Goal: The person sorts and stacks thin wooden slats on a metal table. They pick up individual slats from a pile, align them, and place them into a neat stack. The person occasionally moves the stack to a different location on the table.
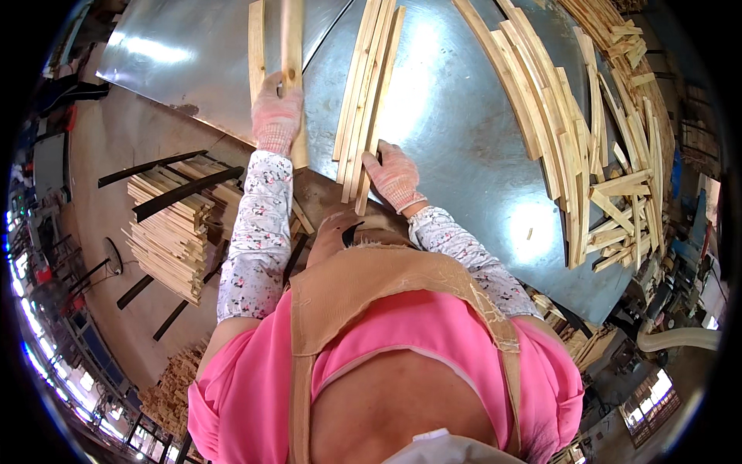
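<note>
- Pretty bright overall, the middle of the shot reads fine.
- Glare's rough on the metal surface (471, 170): blown-out white patches between 10 and 11 o'clock, just past 12, and at 3.
- Bright windows (86, 381) at 8 o'clock are clipped white, plus some blue-purple fringing by the rim. Another window (659, 387) at 4 o'clock is blown too.
- Dim and murky out at 2 o'clock near the edge.
- Wood strips (369, 100) at 12 look sharp enough; the ones at 2 bow from the fisheye.
- Corners are solid black, and background detail turns mushy toward the rim.
</note>
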A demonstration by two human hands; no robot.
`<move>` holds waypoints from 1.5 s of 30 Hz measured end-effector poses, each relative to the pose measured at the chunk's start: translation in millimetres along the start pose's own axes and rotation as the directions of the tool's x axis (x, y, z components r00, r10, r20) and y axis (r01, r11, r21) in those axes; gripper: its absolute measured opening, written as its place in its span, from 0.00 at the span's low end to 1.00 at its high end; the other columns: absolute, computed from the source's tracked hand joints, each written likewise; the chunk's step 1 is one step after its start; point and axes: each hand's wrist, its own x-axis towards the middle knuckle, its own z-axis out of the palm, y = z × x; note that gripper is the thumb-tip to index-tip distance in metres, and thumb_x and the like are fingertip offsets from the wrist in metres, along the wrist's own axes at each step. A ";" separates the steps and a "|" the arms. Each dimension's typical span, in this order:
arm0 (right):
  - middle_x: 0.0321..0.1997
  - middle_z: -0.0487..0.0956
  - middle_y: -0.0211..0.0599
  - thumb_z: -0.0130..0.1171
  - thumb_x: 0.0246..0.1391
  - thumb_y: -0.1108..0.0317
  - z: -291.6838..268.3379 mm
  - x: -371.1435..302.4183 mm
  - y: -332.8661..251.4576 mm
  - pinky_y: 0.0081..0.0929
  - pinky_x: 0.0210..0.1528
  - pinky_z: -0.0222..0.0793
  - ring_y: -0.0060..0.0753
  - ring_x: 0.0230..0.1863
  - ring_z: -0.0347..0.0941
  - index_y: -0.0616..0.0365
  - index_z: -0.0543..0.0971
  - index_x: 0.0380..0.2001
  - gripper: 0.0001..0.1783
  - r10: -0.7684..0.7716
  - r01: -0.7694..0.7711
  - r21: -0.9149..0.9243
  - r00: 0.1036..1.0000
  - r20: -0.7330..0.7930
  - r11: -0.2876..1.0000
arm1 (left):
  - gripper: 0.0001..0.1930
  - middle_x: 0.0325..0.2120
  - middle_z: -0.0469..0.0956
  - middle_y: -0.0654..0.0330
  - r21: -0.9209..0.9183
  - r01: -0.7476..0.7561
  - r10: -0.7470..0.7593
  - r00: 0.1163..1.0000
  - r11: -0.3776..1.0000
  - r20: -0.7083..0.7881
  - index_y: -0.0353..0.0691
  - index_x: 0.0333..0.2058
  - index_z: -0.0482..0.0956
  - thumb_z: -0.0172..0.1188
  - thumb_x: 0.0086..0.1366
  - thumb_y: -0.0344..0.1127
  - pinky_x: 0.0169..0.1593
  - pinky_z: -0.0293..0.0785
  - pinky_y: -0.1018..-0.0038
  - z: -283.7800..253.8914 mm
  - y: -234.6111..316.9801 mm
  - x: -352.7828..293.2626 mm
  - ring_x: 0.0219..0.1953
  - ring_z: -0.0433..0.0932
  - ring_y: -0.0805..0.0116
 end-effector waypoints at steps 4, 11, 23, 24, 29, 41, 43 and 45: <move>0.59 0.80 0.62 0.53 0.70 0.46 -15.2 5.8 -4.1 0.53 0.65 0.72 0.63 0.61 0.77 0.64 0.79 0.55 0.30 -0.137 0.123 0.093 0.977 0.163 0.988 | 0.31 0.57 0.83 0.40 0.372 -0.208 0.029 0.901 0.905 0.433 0.37 0.63 0.80 0.57 0.71 0.55 0.68 0.73 0.57 31.7 -31.3 -18.5 0.61 0.81 0.41; 0.55 0.83 0.57 0.60 0.63 0.51 -101.5 1.9 93.9 0.53 0.61 0.75 0.63 0.57 0.79 0.58 0.80 0.57 0.27 -0.185 0.166 -0.093 0.945 -0.269 0.982 | 0.59 0.76 0.60 0.37 0.636 -0.132 0.015 0.983 0.760 0.185 0.35 0.79 0.53 0.62 0.65 0.73 0.80 0.52 0.53 81.7 10.2 -62.3 0.80 0.55 0.43; 0.82 0.61 0.58 0.81 0.42 0.36 -342.5 -155.6 412.4 0.52 0.77 0.61 0.61 0.80 0.59 0.51 0.54 0.81 0.71 0.533 -0.719 -0.428 0.694 -0.484 0.548 | 0.41 0.68 0.73 0.44 0.194 -0.707 0.483 0.631 0.680 0.608 0.38 0.73 0.68 0.68 0.65 0.48 0.74 0.66 0.54 242.1 78.3 -145.5 0.70 0.71 0.44; 0.82 0.60 0.58 0.81 0.42 0.35 -348.4 -154.1 416.9 0.51 0.77 0.63 0.60 0.80 0.59 0.51 0.54 0.81 0.71 0.534 -0.718 -0.424 0.694 -0.482 0.552 | 0.40 0.67 0.74 0.44 0.167 -0.694 0.453 0.613 0.701 0.647 0.37 0.72 0.68 0.68 0.65 0.48 0.73 0.66 0.54 256.3 84.7 -153.8 0.69 0.72 0.44; 0.64 0.77 0.54 0.77 0.46 0.43 -371.8 -146.6 405.0 0.49 0.68 0.72 0.58 0.65 0.75 0.52 0.55 0.80 0.65 0.566 -0.665 -0.461 0.745 -0.353 0.588 | 0.40 0.65 0.75 0.46 0.152 -0.725 0.343 0.486 0.672 0.804 0.43 0.75 0.63 0.63 0.69 0.51 0.72 0.67 0.55 298.1 83.0 -186.0 0.68 0.73 0.46; 0.50 0.88 0.44 0.63 0.62 0.61 -289.8 -182.3 341.9 0.31 0.51 0.80 0.32 0.47 0.83 0.68 0.81 0.63 0.29 0.490 -0.078 0.823 0.833 -0.256 0.563 | 0.37 0.58 0.83 0.45 -0.311 0.092 0.245 0.424 0.946 0.872 0.28 0.70 0.69 0.65 0.74 0.50 0.61 0.78 0.64 367.6 109.2 -292.8 0.58 0.83 0.58; 0.47 0.87 0.39 0.62 0.64 0.62 -273.9 -155.8 304.5 0.31 0.47 0.79 0.31 0.45 0.82 0.65 0.83 0.57 0.23 0.386 -0.089 0.661 0.866 -0.319 0.745 | 0.33 0.55 0.83 0.45 -0.382 0.270 0.265 0.383 0.884 0.885 0.28 0.68 0.71 0.63 0.76 0.49 0.60 0.79 0.65 363.9 149.0 -296.2 0.56 0.83 0.60; 0.42 0.86 0.35 0.63 0.66 0.61 -253.9 -113.6 297.7 0.29 0.44 0.78 0.28 0.41 0.82 0.64 0.84 0.51 0.19 0.274 0.062 0.665 0.880 -0.389 0.744 | 0.29 0.52 0.84 0.47 -0.455 0.375 0.282 0.432 0.807 0.857 0.28 0.65 0.73 0.62 0.78 0.47 0.57 0.80 0.66 359.6 163.5 -278.3 0.52 0.84 0.62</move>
